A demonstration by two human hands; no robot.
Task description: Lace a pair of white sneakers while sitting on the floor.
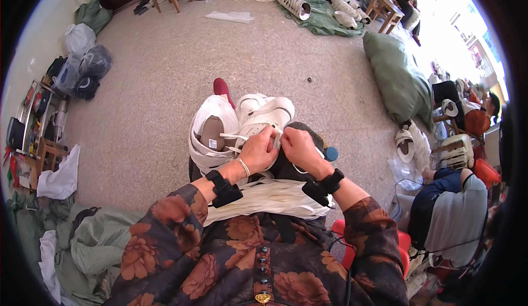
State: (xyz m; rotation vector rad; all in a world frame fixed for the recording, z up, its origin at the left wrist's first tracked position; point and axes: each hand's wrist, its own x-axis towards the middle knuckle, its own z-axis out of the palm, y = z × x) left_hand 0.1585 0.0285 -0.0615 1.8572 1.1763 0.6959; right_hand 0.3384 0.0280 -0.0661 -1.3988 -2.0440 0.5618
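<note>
In front of my lap is a white shoe (278, 109) with holes across its upper, and white shoelace (230, 136) runs out on its left side. My left hand (258, 151) is closed in a pinch against the near part of this shoe; lace passes close to its fingers. Almost touching it, my right hand (302, 151) is closed too, with a thin white strand showing below and beside it. The fingertips of both hands are partly hidden. Left of the hands sits another white shoe (199, 120) with a brown insole. A bundle of long white laces (264, 200) lies across my lap.
A blue round cap (330, 153) shows beside my right hand. A red stool (404, 245) is at my right side. A stuffed green sack (397, 77) lies at the right, near several seated people. Plastic bags (82, 64) and green cloth (104, 240) lie at the left.
</note>
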